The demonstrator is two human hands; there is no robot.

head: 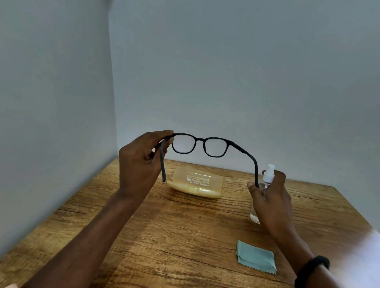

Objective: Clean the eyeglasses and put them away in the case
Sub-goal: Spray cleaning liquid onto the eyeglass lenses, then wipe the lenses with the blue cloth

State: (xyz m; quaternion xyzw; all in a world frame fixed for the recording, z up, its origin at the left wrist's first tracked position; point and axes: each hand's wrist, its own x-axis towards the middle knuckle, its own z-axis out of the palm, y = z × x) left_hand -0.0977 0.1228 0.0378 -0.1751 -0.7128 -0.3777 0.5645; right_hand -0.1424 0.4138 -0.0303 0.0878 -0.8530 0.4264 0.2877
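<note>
Both hands raised — left hand [141, 162] pinches eyeglasses [199, 145] at the hinge. Right hand [271, 200] fingers wrap spray bottle [264, 186]. Case [195, 183] open on table [174, 247].

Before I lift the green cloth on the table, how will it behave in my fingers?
The cloth looks thin and folded in layers, so it will probably go limp and unfold when pinched at one corner. It seems very light, so it should slide easily on the smooth wooden table if pushed. It appears neither fragile nor apt to roll.
</note>
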